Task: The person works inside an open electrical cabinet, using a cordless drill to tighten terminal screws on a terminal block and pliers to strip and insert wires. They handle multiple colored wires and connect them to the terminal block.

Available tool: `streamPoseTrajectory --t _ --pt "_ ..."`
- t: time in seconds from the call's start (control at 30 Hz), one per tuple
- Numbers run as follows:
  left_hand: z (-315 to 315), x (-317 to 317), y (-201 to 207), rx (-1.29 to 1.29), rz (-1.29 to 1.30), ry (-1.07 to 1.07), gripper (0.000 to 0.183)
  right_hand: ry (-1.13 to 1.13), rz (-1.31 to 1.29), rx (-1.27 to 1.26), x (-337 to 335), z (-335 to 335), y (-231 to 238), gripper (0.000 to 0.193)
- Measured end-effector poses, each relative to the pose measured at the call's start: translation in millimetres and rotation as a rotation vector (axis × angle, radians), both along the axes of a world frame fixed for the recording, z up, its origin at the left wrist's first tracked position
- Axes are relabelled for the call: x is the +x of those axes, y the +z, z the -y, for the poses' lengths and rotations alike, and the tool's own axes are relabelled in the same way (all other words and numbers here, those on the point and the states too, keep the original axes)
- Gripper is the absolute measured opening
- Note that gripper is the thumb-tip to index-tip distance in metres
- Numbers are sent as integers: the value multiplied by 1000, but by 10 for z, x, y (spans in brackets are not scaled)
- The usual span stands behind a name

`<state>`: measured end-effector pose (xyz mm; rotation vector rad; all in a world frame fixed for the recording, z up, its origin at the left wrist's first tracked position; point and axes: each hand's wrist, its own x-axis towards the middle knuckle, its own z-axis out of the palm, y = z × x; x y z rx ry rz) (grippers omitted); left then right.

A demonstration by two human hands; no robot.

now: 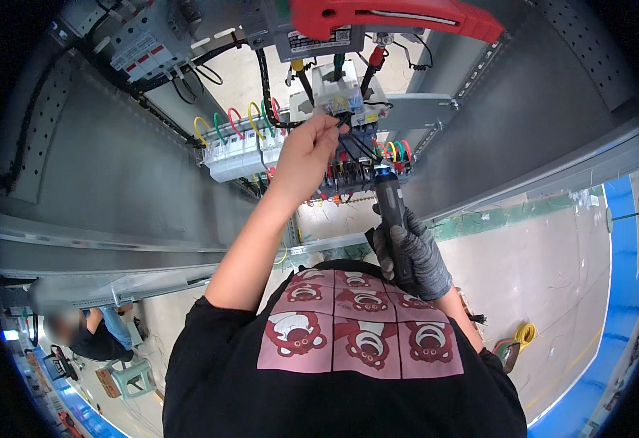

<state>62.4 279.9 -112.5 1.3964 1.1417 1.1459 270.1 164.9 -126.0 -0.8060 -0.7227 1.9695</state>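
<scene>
Bare and raised at the middle of the head view, my left hand (309, 152) pinches thin black wires (361, 148) between thumb and fingertips, just below a clear-covered terminal part (343, 101). My right hand (423, 261), in a grey glove, is wrapped round a black cordless screwdriver (391, 206). The tool points upward, and a bluish light glows at its tip. That tip is close to the wires and a row of dark terminals (349, 174); whether it touches any screw is too small to tell.
Metal cabinet walls (531, 124) stand on both sides. White circuit breakers (235, 155) with coloured wire loops sit left of my hand. A large red handle (407, 16) hangs overhead. Lower left, another person (93, 336) is near a green stool (133, 378). A yellow coil (525, 334) lies right.
</scene>
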Motion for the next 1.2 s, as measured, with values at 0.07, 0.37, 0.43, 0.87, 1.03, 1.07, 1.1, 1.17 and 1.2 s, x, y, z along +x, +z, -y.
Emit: streamPoseTrajectory --t 0.07,0.37,0.43,0.87,1.03,1.07,1.1,1.17,1.2 --pt "-27 22 -64 76 -3 -1 14 -32 14 -38 -4 -14 -36 50" --pt "34 85 40 305 -446 159 23 -14 31 -31 -47 -146 -111 54" --pt "25 85 -36 467 -588 215 24 -11 31 -23 -47 -157 -118 52" --pt "58 -4 315 543 -1205 218 18 -160 464 226 156 -216 -459 37" --pt "97 84 297 734 -1215 267 24 -123 347 74 362 -188 -367 48" --pt "73 83 224 900 -1221 237 28 -104 296 92 341 -187 -284 47" --pt "40 97 215 1055 -1233 66 27 -95 267 99 322 -203 -238 45" --pt "2 130 197 1347 -1219 -272 26 -65 228 115 316 -228 -156 43" --pt "0 109 43 1261 -1280 -380 21 -41 218 115 337 -237 -185 37"
